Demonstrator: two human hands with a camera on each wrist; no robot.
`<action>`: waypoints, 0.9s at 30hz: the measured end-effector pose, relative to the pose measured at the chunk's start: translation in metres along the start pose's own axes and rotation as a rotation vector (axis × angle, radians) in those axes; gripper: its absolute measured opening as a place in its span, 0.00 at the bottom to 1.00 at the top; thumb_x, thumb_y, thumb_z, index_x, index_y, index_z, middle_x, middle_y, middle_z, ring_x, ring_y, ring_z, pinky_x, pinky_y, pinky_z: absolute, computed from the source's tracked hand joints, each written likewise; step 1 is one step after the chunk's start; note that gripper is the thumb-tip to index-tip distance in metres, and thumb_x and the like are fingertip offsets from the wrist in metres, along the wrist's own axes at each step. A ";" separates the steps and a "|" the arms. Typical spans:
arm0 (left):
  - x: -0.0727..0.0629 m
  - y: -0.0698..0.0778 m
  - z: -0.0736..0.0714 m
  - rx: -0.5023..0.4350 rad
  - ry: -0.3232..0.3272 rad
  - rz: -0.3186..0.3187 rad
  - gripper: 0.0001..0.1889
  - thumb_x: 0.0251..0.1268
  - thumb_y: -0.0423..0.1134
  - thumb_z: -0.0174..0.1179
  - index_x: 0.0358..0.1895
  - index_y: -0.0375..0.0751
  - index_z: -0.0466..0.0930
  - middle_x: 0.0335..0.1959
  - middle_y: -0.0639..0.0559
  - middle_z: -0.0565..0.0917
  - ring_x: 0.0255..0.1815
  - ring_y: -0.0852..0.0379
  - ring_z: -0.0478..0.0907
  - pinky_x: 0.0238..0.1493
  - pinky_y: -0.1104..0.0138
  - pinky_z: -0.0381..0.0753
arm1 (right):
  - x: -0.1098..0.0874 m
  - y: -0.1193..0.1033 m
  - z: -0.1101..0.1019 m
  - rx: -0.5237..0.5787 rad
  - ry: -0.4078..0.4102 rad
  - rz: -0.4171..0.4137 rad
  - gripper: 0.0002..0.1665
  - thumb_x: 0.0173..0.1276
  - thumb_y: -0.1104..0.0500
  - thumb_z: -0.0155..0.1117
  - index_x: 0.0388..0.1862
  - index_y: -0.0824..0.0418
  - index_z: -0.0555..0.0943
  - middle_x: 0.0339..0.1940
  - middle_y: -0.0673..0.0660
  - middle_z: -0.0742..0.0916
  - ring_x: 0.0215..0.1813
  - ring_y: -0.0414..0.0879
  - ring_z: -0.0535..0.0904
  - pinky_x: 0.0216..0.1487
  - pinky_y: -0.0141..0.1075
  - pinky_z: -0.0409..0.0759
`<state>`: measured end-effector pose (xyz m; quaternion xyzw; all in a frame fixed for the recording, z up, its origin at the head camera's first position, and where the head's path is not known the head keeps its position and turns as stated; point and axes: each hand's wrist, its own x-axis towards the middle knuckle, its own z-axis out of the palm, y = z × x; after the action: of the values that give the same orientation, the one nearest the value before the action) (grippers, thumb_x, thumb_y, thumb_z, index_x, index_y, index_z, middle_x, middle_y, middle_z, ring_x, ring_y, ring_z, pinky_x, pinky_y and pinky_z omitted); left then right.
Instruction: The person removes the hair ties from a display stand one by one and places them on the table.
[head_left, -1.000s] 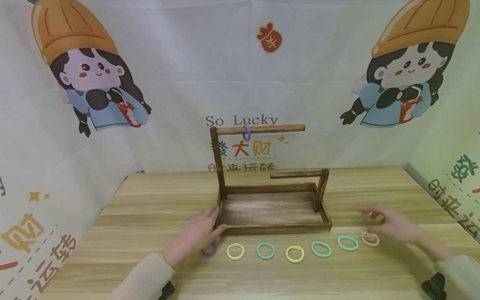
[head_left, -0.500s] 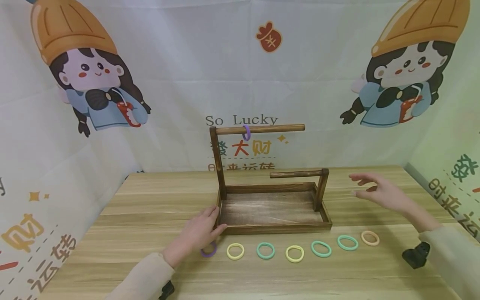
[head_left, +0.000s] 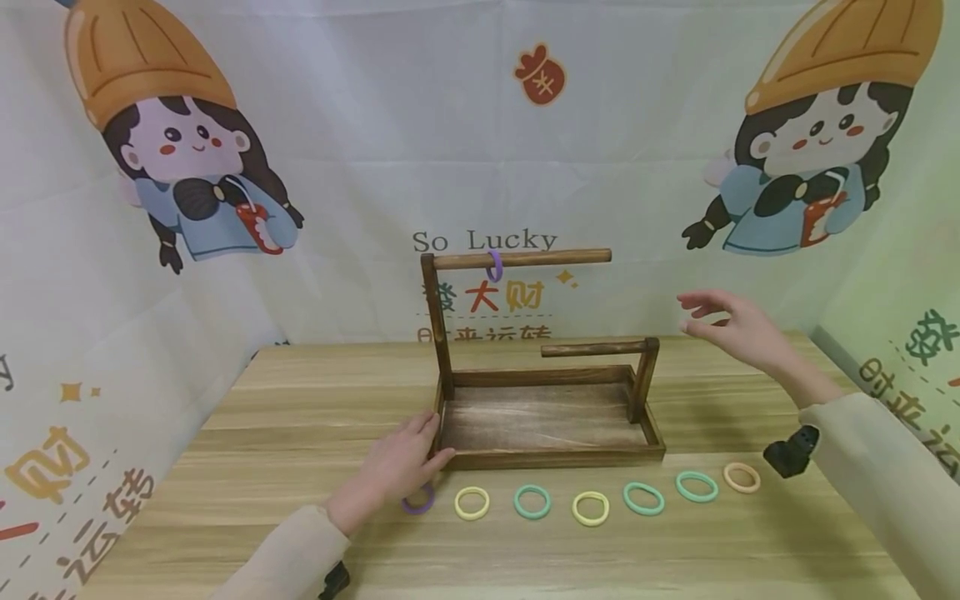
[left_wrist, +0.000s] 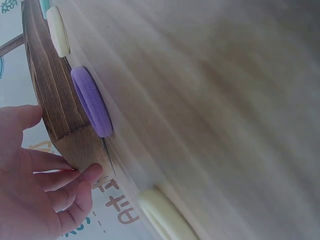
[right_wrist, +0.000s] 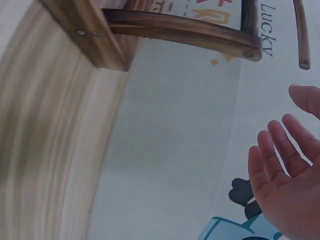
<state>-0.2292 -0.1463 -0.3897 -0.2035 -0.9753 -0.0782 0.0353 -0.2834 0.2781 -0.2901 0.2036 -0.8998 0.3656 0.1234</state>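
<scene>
A dark wooden rack [head_left: 540, 417] has a shallow tray and two posts with horizontal rods. My left hand [head_left: 397, 462] holds the tray's left front corner, thumb at the front wall, fingers along the left side. A purple hair tie [head_left: 494, 265] hangs on the upper rod [head_left: 562, 257]. The lower rod [head_left: 592, 350] is bare. My right hand [head_left: 738, 325], raised to the right of the rack, is empty with fingers loosely bent. Another purple hair tie [left_wrist: 92, 102] lies by the left hand, partly hidden in the head view.
In front of the tray lies a row of yellow [head_left: 472, 503], green [head_left: 532, 502] and peach hair ties [head_left: 742, 477]. Near the left wrist another yellow hair tie [left_wrist: 167, 215] shows, hidden in the head view. A printed cloth [head_left: 360, 192] hangs behind the table [head_left: 300, 417].
My right hand has risen from beside the peach hair tie, moving up and slightly left, away from the table. The left hand, rack and hair ties stay in place.
</scene>
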 end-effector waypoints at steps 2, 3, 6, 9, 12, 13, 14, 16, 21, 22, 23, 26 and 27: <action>0.000 0.000 0.000 0.000 -0.002 0.002 0.33 0.62 0.54 0.49 0.59 0.26 0.63 0.59 0.35 0.64 0.57 0.38 0.63 0.51 0.51 0.68 | 0.006 -0.005 0.000 -0.001 0.002 0.013 0.25 0.64 0.57 0.56 0.56 0.70 0.68 0.52 0.66 0.74 0.48 0.55 0.70 0.46 0.50 0.69; 0.000 0.000 0.001 -0.002 -0.002 0.003 0.33 0.62 0.54 0.49 0.59 0.26 0.63 0.59 0.34 0.64 0.57 0.38 0.63 0.51 0.51 0.68 | 0.008 -0.007 0.001 -0.004 0.007 0.025 0.25 0.64 0.55 0.56 0.56 0.69 0.68 0.52 0.66 0.75 0.49 0.55 0.70 0.47 0.50 0.69; 0.000 0.000 0.002 -0.001 0.001 0.005 0.33 0.62 0.54 0.49 0.59 0.26 0.62 0.60 0.35 0.64 0.57 0.38 0.63 0.50 0.50 0.69 | 0.016 -0.014 0.003 -0.006 0.013 0.044 0.27 0.63 0.52 0.56 0.56 0.66 0.69 0.52 0.64 0.75 0.49 0.54 0.70 0.48 0.50 0.69; 0.000 0.000 0.003 -0.004 0.007 0.010 0.33 0.62 0.54 0.49 0.59 0.26 0.62 0.59 0.34 0.64 0.57 0.38 0.63 0.50 0.50 0.69 | 0.022 -0.021 0.005 0.016 0.021 0.044 0.27 0.63 0.51 0.57 0.57 0.65 0.69 0.53 0.63 0.75 0.50 0.53 0.70 0.49 0.49 0.69; 0.001 -0.001 0.003 -0.002 0.016 0.015 0.33 0.63 0.54 0.48 0.59 0.26 0.62 0.59 0.34 0.64 0.57 0.38 0.63 0.50 0.51 0.69 | 0.029 -0.027 0.008 0.052 0.034 0.025 0.27 0.63 0.53 0.57 0.58 0.65 0.68 0.53 0.63 0.75 0.50 0.53 0.70 0.50 0.48 0.69; 0.001 -0.001 0.003 -0.001 0.019 0.017 0.33 0.62 0.54 0.49 0.59 0.26 0.63 0.59 0.34 0.64 0.56 0.38 0.64 0.50 0.51 0.69 | 0.031 -0.029 0.008 0.061 0.038 0.018 0.26 0.64 0.54 0.57 0.58 0.65 0.68 0.54 0.63 0.75 0.50 0.53 0.70 0.50 0.48 0.68; 0.001 -0.001 0.003 0.004 0.021 0.019 0.33 0.63 0.54 0.48 0.59 0.26 0.63 0.59 0.34 0.64 0.56 0.38 0.64 0.50 0.51 0.69 | 0.033 -0.031 0.009 0.069 0.044 0.015 0.26 0.64 0.54 0.57 0.58 0.65 0.68 0.54 0.63 0.74 0.50 0.53 0.70 0.50 0.48 0.68; 0.001 -0.001 0.003 0.007 0.022 0.022 0.33 0.63 0.54 0.48 0.59 0.26 0.63 0.59 0.34 0.64 0.56 0.38 0.64 0.50 0.51 0.70 | 0.037 -0.035 0.011 0.078 0.057 0.009 0.27 0.63 0.54 0.57 0.58 0.65 0.68 0.54 0.63 0.74 0.51 0.52 0.70 0.51 0.47 0.68; 0.000 -0.001 0.002 0.001 0.019 0.023 0.33 0.63 0.54 0.48 0.59 0.26 0.62 0.59 0.34 0.64 0.56 0.37 0.64 0.49 0.50 0.70 | 0.049 -0.046 0.015 0.104 0.106 -0.010 0.26 0.62 0.56 0.59 0.57 0.65 0.69 0.53 0.61 0.75 0.52 0.52 0.69 0.52 0.45 0.68; 0.000 -0.001 0.002 -0.001 0.018 0.022 0.33 0.63 0.54 0.48 0.59 0.26 0.62 0.59 0.34 0.64 0.56 0.37 0.64 0.49 0.50 0.70 | 0.051 -0.049 0.016 0.112 0.116 -0.016 0.26 0.62 0.56 0.59 0.57 0.65 0.69 0.53 0.61 0.75 0.52 0.51 0.69 0.52 0.44 0.68; 0.000 -0.001 0.002 -0.003 0.018 0.022 0.33 0.63 0.54 0.48 0.59 0.26 0.62 0.59 0.34 0.64 0.56 0.37 0.64 0.49 0.50 0.70 | 0.053 -0.051 0.017 0.117 0.127 -0.023 0.26 0.61 0.57 0.59 0.57 0.64 0.70 0.53 0.60 0.75 0.52 0.51 0.69 0.52 0.44 0.68; 0.000 -0.002 0.002 -0.007 0.018 0.023 0.33 0.63 0.54 0.48 0.59 0.25 0.62 0.59 0.34 0.64 0.56 0.37 0.64 0.49 0.50 0.70 | 0.059 -0.062 0.018 0.133 0.149 -0.043 0.25 0.61 0.58 0.60 0.57 0.63 0.71 0.52 0.59 0.76 0.52 0.50 0.69 0.53 0.43 0.68; 0.000 -0.002 0.001 -0.009 0.018 0.022 0.33 0.63 0.54 0.48 0.59 0.25 0.62 0.59 0.34 0.64 0.56 0.37 0.63 0.49 0.50 0.70 | 0.062 -0.065 0.018 0.140 0.153 -0.051 0.25 0.61 0.58 0.60 0.57 0.63 0.71 0.53 0.59 0.76 0.52 0.50 0.69 0.53 0.42 0.68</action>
<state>-0.2298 -0.1479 -0.3915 -0.2136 -0.9723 -0.0839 0.0440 -0.3096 0.2061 -0.2400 0.2060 -0.8547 0.4386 0.1863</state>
